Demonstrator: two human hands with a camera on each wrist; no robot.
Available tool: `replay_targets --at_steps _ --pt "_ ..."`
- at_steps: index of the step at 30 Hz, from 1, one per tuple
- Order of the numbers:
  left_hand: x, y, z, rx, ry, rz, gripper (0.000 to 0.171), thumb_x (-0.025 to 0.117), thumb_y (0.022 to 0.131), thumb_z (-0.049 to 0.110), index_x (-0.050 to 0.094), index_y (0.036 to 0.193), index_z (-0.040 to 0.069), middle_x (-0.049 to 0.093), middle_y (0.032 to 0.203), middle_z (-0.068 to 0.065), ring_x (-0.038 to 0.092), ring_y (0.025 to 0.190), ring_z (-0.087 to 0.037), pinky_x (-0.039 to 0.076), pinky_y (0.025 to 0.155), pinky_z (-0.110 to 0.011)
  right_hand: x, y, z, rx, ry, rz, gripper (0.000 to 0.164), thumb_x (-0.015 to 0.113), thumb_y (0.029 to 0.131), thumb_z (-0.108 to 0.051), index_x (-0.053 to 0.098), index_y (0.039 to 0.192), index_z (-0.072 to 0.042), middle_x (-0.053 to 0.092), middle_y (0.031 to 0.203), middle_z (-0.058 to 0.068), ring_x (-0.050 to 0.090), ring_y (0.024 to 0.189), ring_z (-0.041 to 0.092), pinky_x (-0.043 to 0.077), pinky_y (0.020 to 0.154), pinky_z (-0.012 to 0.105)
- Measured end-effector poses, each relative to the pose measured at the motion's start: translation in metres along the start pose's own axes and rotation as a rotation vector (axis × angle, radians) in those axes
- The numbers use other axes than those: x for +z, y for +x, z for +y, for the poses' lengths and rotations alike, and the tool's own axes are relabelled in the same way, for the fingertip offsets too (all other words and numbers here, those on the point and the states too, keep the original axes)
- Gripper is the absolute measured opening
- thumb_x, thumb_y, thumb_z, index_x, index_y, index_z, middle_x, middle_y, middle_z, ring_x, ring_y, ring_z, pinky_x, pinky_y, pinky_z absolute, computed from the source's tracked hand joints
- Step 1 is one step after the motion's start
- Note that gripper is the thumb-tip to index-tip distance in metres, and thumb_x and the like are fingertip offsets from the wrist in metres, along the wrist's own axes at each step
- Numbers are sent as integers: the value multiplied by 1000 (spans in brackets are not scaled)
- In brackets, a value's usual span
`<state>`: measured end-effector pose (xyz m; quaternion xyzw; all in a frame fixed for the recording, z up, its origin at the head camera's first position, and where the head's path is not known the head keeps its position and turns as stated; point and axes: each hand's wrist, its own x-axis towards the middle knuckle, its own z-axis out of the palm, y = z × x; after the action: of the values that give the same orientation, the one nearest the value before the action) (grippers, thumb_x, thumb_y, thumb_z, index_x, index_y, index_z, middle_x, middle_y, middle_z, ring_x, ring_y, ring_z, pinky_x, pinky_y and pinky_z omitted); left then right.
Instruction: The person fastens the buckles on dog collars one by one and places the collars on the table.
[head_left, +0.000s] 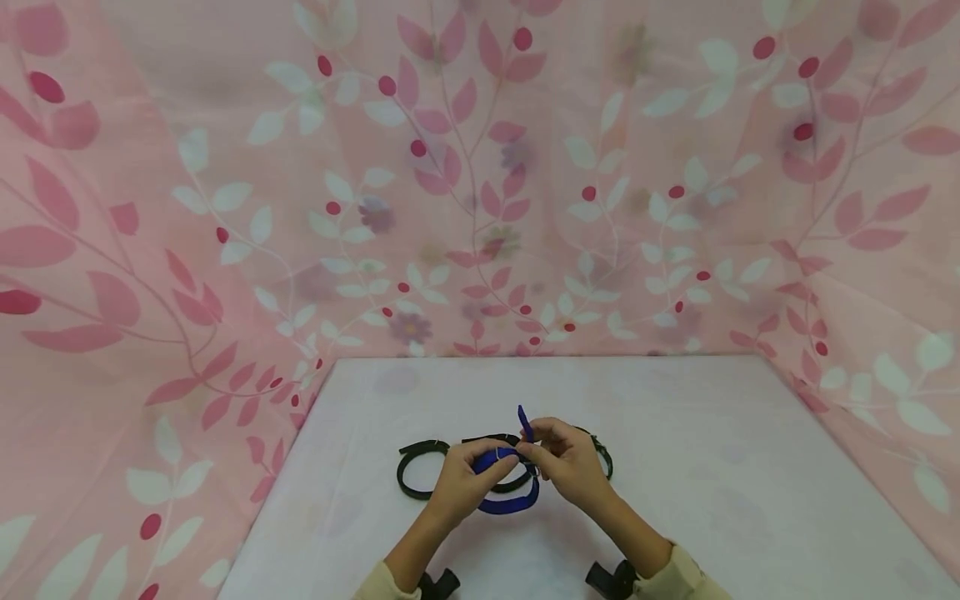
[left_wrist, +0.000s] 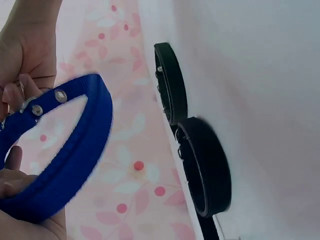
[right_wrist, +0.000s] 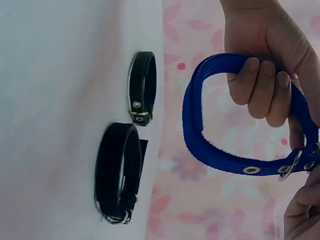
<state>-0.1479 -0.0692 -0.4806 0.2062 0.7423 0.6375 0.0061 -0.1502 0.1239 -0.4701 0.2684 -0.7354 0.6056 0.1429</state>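
A blue collar (head_left: 510, 505) with metal eyelets and a metal buckle is held up over the white table. My left hand (head_left: 463, 483) grips its padded band (left_wrist: 95, 145), fingers curled round it in the right wrist view. At the buckle end, my right hand (head_left: 573, 465) pinches the strap, and the blue strap tip (head_left: 524, 421) sticks up above those fingers. The collar forms a loop, with eyelets (right_wrist: 251, 170) along the strap. In the right wrist view the right hand is partly cut off by the frame edge, and its fingers hide part of the buckle.
Behind the hands lie a dark collar (head_left: 408, 485) at the left, another dark collar (head_left: 510, 486) in the middle, partly hidden, and a dark green collar (head_left: 608, 467) at the right. The white table (head_left: 697, 450) ends at a pink floral cloth (head_left: 480, 192) behind it.
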Motion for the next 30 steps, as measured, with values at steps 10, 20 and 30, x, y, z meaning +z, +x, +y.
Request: replay_targets --at_steps 10,20,30 --pt "3 0 9 66 97 10 15 70 91 10 74 105 7 75 98 -12 67 79 -4 57 69 -24 -1 12 -15 -242 -113 39 28 70 80 15 64 102 -2 62 73 9 40 49 5 36 43 14" --pt "-3 -5 4 64 -30 57 18 75 89 18 73 105 11 75 97 -10 69 82 -18 57 74 -26 5 1 -15 -155 43 34 27 51 91 20 55 115 9 63 76 20 47 47 13 43 42 19" --pt "-12 -4 -1 21 -37 73 15 76 87 14 74 100 9 74 91 -12 67 78 -12 57 72 -26 3 -7 -2 -22 97 -56 32 50 99 4 56 131 0 59 96 17 57 66 20 55 59 28"
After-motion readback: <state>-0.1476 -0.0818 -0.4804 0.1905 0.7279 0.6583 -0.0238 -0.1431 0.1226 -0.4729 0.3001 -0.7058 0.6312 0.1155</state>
